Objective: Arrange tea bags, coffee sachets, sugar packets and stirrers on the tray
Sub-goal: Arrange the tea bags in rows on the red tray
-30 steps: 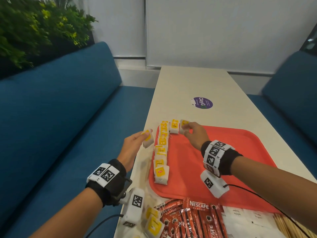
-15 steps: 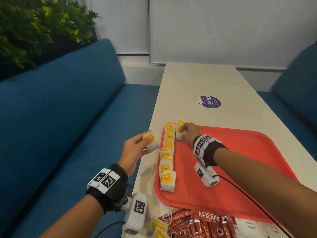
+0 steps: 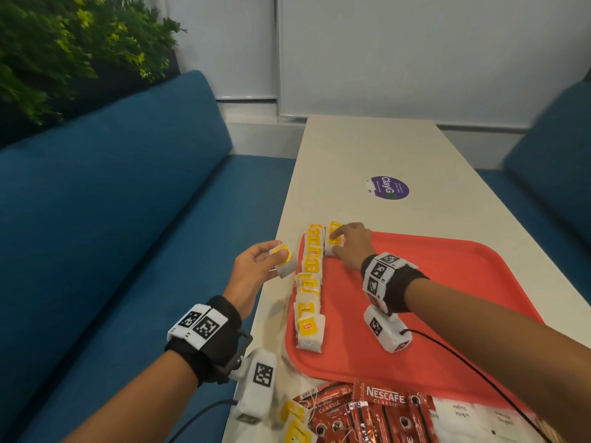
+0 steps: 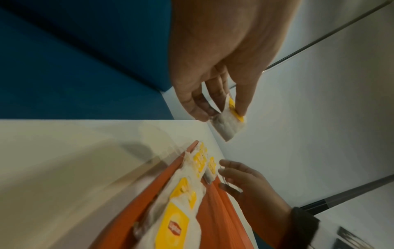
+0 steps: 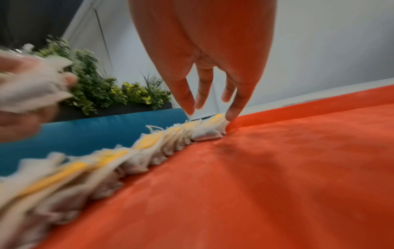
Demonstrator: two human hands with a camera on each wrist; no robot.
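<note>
A red tray lies on the pale table. A row of yellow-tagged tea bags runs along its left rim, also seen in the right wrist view. My right hand reaches to the tray's far left corner, straight fingertips resting on a tea bag beside the row's far end. My left hand hovers just left of the tray and pinches another tea bag between thumb and fingers.
Red Nescafe coffee sachets, white sugar packets and loose tea bags lie on the table at the near edge. A purple sticker marks the far tabletop. Blue sofas flank the table, with a plant at the left.
My right hand has slid leftward with its tea bag toward the far end of the row. The left hand keeps its tea bag and has edged closer to the tray.
</note>
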